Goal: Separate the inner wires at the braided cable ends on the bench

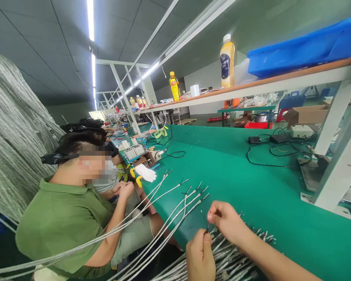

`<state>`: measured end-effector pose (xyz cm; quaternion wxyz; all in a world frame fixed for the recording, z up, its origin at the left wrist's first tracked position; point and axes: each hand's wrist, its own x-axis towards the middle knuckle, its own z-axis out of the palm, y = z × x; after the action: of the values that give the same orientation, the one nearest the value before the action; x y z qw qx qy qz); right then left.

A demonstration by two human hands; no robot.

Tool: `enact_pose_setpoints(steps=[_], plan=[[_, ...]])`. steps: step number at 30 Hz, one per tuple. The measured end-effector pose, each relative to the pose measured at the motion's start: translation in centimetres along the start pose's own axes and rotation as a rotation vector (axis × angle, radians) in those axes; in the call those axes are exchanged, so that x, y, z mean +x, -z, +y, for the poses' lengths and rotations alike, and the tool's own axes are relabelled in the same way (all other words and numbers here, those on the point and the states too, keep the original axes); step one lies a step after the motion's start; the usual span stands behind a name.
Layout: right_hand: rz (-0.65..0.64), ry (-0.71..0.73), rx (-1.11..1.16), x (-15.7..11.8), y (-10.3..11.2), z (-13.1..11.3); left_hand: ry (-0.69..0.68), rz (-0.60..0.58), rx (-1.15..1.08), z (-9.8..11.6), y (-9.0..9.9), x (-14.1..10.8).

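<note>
At the bench's near edge, my left hand [201,254] is closed around the end of a cable, thumb pressed on top. A short dark wire end [207,228] pokes up out of that grip. Just above it, my right hand [226,219] pinches with thumb and forefinger at the wire's tip; the fingers cover most of it. Below both hands lies a thick bundle of grey braided cables [234,259], their stripped ends pointing away over the green mat. To the left, several separate white cables [175,212] stretch across the edge with dark and white wire ends.
A co-worker in a green shirt [67,218] sits close on the left. White gloves [145,172] and a small bench machine [148,158] stand beyond the cables. Overhead runs a shelf [251,89] with bottles and a blue bin [304,48]; its white post [336,168] is at right.
</note>
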<state>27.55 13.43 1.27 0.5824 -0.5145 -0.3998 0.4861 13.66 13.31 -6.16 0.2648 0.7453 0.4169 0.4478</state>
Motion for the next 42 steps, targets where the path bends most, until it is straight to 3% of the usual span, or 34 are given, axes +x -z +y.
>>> enact_pose_setpoints(steps=[4,18,28,31,36,42], plan=[[0.017,0.067,-0.117,0.3,0.7,-0.6,0.011,-0.032,0.023,0.7,0.4,0.4],[-0.134,-0.043,-0.045,0.0,1.0,-1.8,0.062,-0.111,-0.043,1.4,0.8,0.6],[-0.021,0.122,-0.293,1.8,4.3,-4.0,0.081,-0.097,-0.065,0.6,0.8,0.0],[-0.113,0.115,-0.312,1.3,4.2,-4.6,0.085,-0.08,-0.074,0.5,0.7,0.1],[-0.412,-0.008,-0.159,-0.1,2.8,-4.3,0.094,-0.07,-0.086,0.6,0.8,0.1],[-0.404,0.003,-0.141,-0.2,1.4,-2.4,0.119,-0.078,-0.1,0.9,0.8,-0.1]])
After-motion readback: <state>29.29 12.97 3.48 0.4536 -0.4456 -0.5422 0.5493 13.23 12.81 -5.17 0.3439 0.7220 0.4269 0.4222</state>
